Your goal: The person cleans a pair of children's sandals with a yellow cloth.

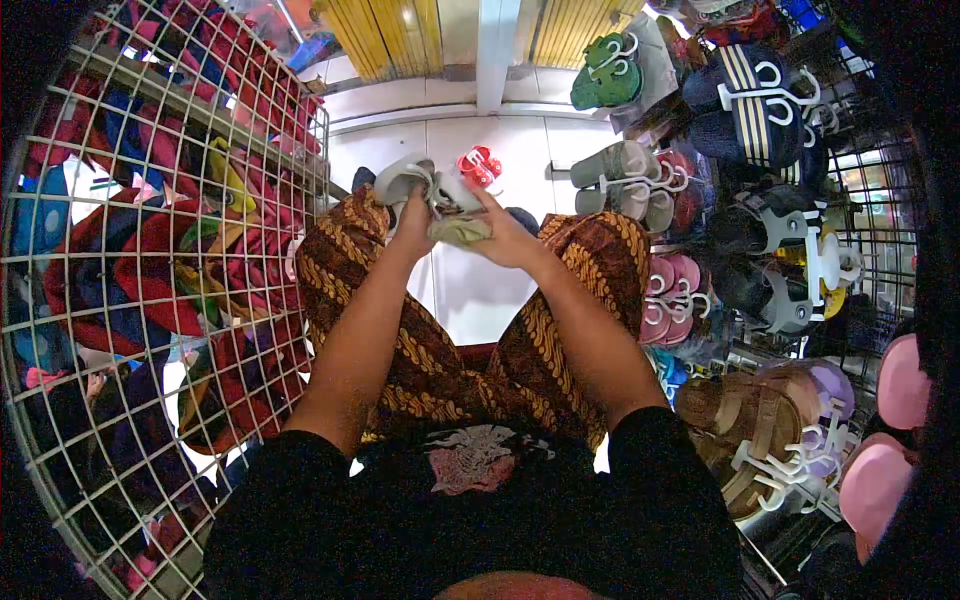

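Above the floor between my knees, both hands are together at a pair of whitish sandals. My left hand is closed on the near end of the left one. My right hand is closed on a crumpled pale green cloth, its fingers reaching along the side of the right-hand sandal. The fingers partly hide the sandals' straps. Just beyond, a small red pair of shoes with a white hanger sits on the white tiled floor.
At left stands a wire grid rack with colourful footwear behind it. Sandals on white hangers line the right side, including a green pair, a striped navy pair and brown sandals. A metal door track runs ahead.
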Demonstrator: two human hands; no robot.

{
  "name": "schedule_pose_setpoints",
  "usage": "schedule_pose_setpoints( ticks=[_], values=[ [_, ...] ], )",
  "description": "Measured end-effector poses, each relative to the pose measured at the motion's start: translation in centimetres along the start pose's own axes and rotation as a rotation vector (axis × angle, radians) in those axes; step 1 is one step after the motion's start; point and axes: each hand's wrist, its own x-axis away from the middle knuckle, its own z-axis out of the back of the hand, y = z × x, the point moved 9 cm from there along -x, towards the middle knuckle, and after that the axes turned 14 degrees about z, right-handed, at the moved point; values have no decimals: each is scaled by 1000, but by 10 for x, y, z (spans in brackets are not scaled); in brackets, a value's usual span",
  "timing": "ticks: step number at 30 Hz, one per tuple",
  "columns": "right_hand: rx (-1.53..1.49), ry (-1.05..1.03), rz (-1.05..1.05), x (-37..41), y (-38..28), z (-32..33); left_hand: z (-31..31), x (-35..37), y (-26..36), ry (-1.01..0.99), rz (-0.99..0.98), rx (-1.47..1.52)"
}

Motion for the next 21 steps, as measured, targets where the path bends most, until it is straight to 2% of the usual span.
schedule_pose_setpoints(
  ticks=[1,2,3,6,7,11,14,15,18,21],
  values=[
    [110,-6,-36,-4,-17,9,5,-5,0,-46,27,42],
    [-13,87,-15,-3,-6,16,8,-10,-3,-93,54,85],
    [-134,176,16,-2,6,22,7,-1,1,-1,17,-5],
    [-204,339,-183,7,56,36,16,-8,-1,93,-5,-160],
    [-124,351,-195,7,60,42,18,-10,-2,123,-10,-214],
    [-328,398,-274,11,59,45,17,-5,4,135,-3,-39],
    [-406,461,-348,14,56,52,46,-36,8,85,-64,128],
    [-436,478,-341,14,60,55,44,-27,8,143,-13,138],
    [-534,492,-341,15,75,57,29,-19,9,21,62,200],
    [-644,426,-369,16,84,51,21,-7,8,32,102,229]
  ],
)
